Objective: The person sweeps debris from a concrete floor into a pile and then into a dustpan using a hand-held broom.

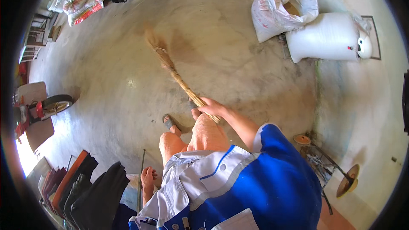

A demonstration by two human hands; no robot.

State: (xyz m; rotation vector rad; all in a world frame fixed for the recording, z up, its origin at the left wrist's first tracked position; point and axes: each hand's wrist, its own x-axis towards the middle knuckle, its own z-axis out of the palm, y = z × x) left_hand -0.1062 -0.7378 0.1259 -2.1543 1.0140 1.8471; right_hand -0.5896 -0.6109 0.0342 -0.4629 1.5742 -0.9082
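A straw broom [179,78] slants away from me over the concrete floor [121,57], its bristle end blurred. My right hand [211,107] is wrapped around the bound handle near its lower end, just above my knee. The bristles reach toward the far middle of the floor, where a brownish shadow or dusty patch lies beside them. At my left side, my left hand [148,176] hangs with nothing visible in it, its fingers loosely curled. It is close to a thin upright metal pole [142,166]. Both feet wear grey sandals [168,122].
An open white woven sack [268,16] and a full white bag [322,40] stand by the right wall. Stuffed sacks [80,0] line the far left. A motorbike's front wheel [57,103] juts in from the left. Hanging dark clothes [99,191] are near left; a metal stand [326,156] is right.
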